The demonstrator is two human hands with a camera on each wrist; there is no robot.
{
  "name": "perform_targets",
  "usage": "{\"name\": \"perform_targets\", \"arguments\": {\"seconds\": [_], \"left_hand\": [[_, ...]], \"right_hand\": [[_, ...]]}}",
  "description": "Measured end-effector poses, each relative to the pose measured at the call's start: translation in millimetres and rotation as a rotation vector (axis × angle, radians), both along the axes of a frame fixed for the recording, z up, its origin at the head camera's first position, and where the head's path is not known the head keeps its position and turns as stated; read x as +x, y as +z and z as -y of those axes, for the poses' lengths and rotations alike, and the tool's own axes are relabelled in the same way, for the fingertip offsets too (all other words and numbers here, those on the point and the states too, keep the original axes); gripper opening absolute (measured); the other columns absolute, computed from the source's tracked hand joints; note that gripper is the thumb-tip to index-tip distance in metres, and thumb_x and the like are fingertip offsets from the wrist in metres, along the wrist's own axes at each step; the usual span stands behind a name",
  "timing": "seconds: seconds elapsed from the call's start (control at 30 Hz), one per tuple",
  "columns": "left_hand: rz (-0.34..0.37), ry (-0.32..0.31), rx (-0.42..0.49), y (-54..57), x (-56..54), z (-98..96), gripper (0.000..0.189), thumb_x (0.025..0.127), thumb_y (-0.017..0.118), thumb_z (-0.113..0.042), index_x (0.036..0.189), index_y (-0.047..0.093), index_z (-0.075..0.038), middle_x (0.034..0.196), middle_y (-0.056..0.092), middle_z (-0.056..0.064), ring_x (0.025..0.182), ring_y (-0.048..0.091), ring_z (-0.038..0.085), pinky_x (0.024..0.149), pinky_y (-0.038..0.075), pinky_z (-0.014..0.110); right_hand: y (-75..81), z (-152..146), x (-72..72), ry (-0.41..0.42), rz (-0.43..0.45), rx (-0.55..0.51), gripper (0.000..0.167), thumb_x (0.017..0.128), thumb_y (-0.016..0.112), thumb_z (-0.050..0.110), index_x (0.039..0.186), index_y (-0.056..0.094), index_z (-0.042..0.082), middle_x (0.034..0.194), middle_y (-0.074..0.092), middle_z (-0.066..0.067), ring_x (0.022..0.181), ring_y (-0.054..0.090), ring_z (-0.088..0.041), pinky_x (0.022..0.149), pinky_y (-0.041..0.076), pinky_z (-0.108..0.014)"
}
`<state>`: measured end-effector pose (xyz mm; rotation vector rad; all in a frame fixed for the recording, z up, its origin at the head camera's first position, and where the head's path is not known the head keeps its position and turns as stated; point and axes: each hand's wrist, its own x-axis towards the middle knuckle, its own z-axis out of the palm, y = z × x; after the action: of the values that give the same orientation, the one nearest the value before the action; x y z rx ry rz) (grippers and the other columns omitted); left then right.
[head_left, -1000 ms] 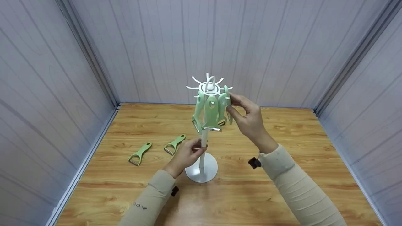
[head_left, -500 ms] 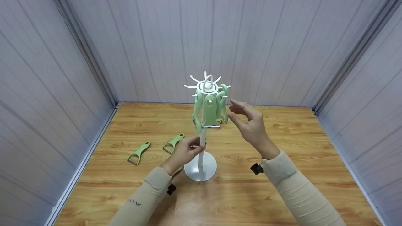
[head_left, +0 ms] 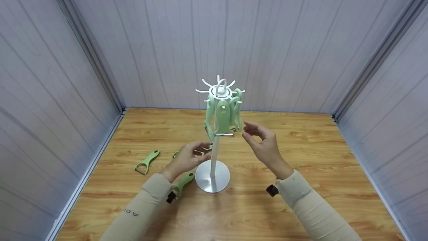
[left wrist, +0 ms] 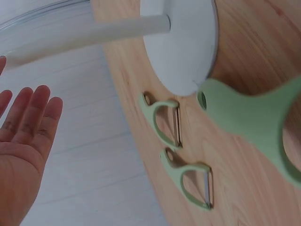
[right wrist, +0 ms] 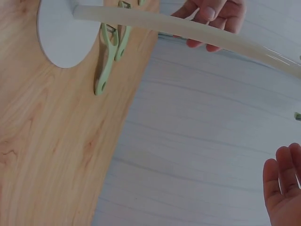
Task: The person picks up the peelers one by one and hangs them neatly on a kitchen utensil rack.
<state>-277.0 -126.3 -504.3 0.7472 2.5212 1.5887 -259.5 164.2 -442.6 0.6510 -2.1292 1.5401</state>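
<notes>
A white stand with a round base (head_left: 213, 185) and upright pole (head_left: 215, 152) carries several green peelers (head_left: 223, 117) on the hooks of its top ring (head_left: 220, 91). My left hand (head_left: 188, 158) is beside the pole, fingers loosely spread and holding nothing; the left wrist view shows its fingers (left wrist: 32, 115) extended. To the right, just below the hanging peelers, my right hand (head_left: 264, 145) is relaxed with thumb and fingers apart, touching nothing. On the table a peeler (head_left: 185, 180) lies partly under my left wrist. Another peeler (left wrist: 176, 174) lies farther left, and a third (left wrist: 149, 112) is mostly hidden behind my left hand in the head view.
The wooden table (head_left: 301, 140) is enclosed by pale panel walls (head_left: 160, 60) at the back and sides. Bare hooks (head_left: 202, 91) stick out at the left and back of the ring. Small black wrist devices (head_left: 272, 190) sit at both sleeves.
My right hand has let go of a peeler now hanging on the ring's right side, and has moved down. My left hand has released the pole and drawn left, uncovering the nearest table peeler.
</notes>
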Motion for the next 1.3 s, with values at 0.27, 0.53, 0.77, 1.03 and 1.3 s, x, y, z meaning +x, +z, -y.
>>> {"name": "perform_targets", "arguments": {"seconds": [0.27, 0.53, 0.77, 1.03, 1.3], "left_hand": [[-0.004, -0.015, -0.093, -1.4, 5.0, 28.0, 0.045, 0.098, 0.083, -0.015, 0.139, 0.069, -0.003, 0.134, 0.074, 0.017, 0.118, 0.072, 0.04, 0.103, 0.059, 0.056], [0.006, -0.005, -0.162, -16.5, 18.0, 53.0, 0.045, 0.097, 0.084, -0.015, 0.139, 0.071, -0.004, 0.132, 0.073, 0.019, 0.113, 0.07, 0.041, 0.102, 0.057, 0.063], [0.067, 0.026, -0.267, -32.2, 28.2, 66.8, 0.056, 0.095, 0.087, -0.025, 0.141, 0.068, 0.0, 0.134, 0.071, 0.024, 0.109, 0.068, 0.032, 0.096, 0.057, 0.053], [0.107, 0.034, -0.348, -46.6, 36.9, 73.2, 0.06, 0.093, 0.089, -0.027, 0.141, 0.069, 0.0, 0.137, 0.072, 0.019, 0.116, 0.069, 0.034, 0.1, 0.059, 0.056], [0.125, 0.062, -0.384, -55.7, 41.7, 74.0, 0.059, 0.092, 0.09, -0.028, 0.14, 0.069, -0.001, 0.133, 0.073, 0.018, 0.119, 0.07, 0.036, 0.102, 0.059, 0.058]], "right_hand": [[-24.0, 9, 0.2, 0.021, 0.062, 0.03, 0.026, 0.098, 0.076, -0.003, 0.123, 0.072, -0.007, 0.111, 0.075, -0.017, 0.103, 0.072, -0.018, 0.096, 0.059, -0.024], [-38.7, 23, 1.3, 0.072, 0.131, 0.047, 0.035, 0.093, 0.084, 0.001, 0.126, 0.072, -0.004, 0.116, 0.076, -0.017, 0.11, 0.072, -0.036, 0.101, 0.062, -0.05], [-48.0, 34, 2.7, 0.143, 0.195, 0.036, 0.045, 0.095, 0.083, 0.003, 0.136, 0.068, -0.005, 0.126, 0.074, -0.022, 0.12, 0.069, -0.046, 0.106, 0.057, -0.061], [-58.7, 45, -0.1, 0.179, 0.229, 0.043, 0.049, 0.095, 0.084, 0.005, 0.14, 0.066, 0.001, 0.132, 0.073, -0.021, 0.125, 0.069, -0.041, 0.108, 0.06, -0.048], [-66.4, 55, -5.3, 0.177, 0.22, 0.045, 0.048, 0.095, 0.083, 0.004, 0.14, 0.067, 0.002, 0.129, 0.075, -0.019, 0.123, 0.071, -0.04, 0.106, 0.061, -0.047]]}}
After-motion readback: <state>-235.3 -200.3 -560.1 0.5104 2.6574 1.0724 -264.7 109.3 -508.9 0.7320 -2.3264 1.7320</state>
